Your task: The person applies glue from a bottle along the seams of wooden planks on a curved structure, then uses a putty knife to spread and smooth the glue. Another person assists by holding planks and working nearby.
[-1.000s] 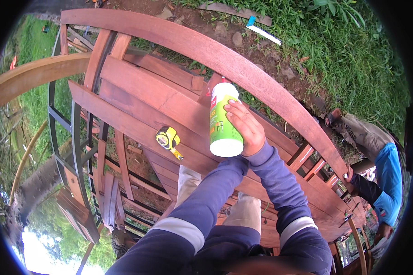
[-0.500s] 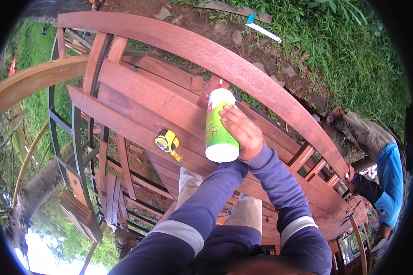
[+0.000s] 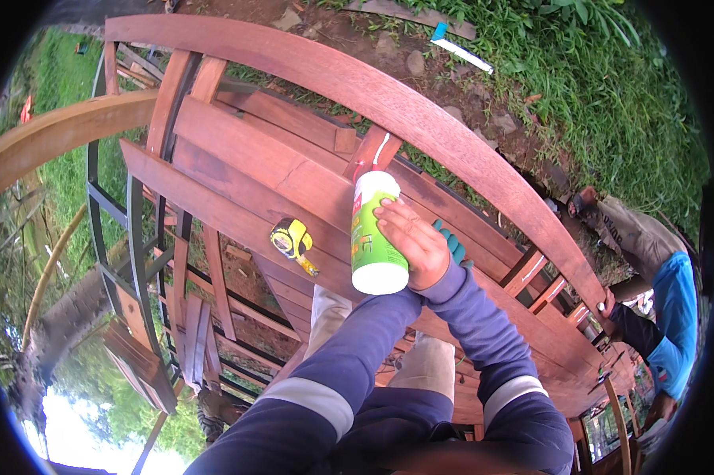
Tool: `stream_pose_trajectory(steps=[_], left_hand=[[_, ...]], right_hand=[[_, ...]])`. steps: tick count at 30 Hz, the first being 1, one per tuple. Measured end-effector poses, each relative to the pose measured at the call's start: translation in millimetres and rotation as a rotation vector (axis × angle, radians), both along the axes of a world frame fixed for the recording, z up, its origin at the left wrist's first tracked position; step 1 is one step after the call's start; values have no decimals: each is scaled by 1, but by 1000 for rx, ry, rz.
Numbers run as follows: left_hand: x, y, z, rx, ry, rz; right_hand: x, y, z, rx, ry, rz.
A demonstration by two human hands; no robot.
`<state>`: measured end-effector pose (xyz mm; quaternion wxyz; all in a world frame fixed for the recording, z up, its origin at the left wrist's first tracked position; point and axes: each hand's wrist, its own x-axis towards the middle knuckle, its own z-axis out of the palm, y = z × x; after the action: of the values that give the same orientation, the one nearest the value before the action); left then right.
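My right hand (image 3: 417, 244) is wrapped round a green and white glue bottle (image 3: 369, 252), its white base towards me and its top tilted away. Past the top, a white bead (image 3: 382, 147) runs along a short wooden crosspiece (image 3: 362, 153) beside the curved rail. My left forearm passes beneath the bottle, and most of that hand is hidden. Teal glove fingers (image 3: 450, 240), apparently of my left hand, show beyond my right wrist; their grip is unclear. A yellow and black tape measure (image 3: 291, 237) lies on the planks to the left of the bottle.
A long curved reddish-brown rail (image 3: 357, 83) arches over the planks (image 3: 254, 158). Dark metal framing (image 3: 135, 237) stands at the left. At the right, a person in a blue shirt (image 3: 674, 309) has a hand on the rail's end. Grass and soil lie beyond.
The glue bottle and my right hand have moved slightly towards me. More of the white bead on the crosspiece shows, and the teal glove fingers have come into view.
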<state>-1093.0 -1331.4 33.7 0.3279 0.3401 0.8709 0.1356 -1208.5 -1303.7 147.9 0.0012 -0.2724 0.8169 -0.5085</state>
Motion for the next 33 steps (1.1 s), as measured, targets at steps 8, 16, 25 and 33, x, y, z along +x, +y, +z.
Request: stream_pose_trajectory(steps=[8,16,25,33], left_hand=[[-10,-1,-5,25,4,42],[-3,2,12,-25,108,164],[-31,-48,60,153,22,-17],[-1,-228,116,766,55,977]], right_hand=[[6,0,6,-276,-430,-421],[-69,-47,22,-733,-516,-685],[-200,-182,20,-404,-162,-369],[-198,-276,-15,-145,262,38]])
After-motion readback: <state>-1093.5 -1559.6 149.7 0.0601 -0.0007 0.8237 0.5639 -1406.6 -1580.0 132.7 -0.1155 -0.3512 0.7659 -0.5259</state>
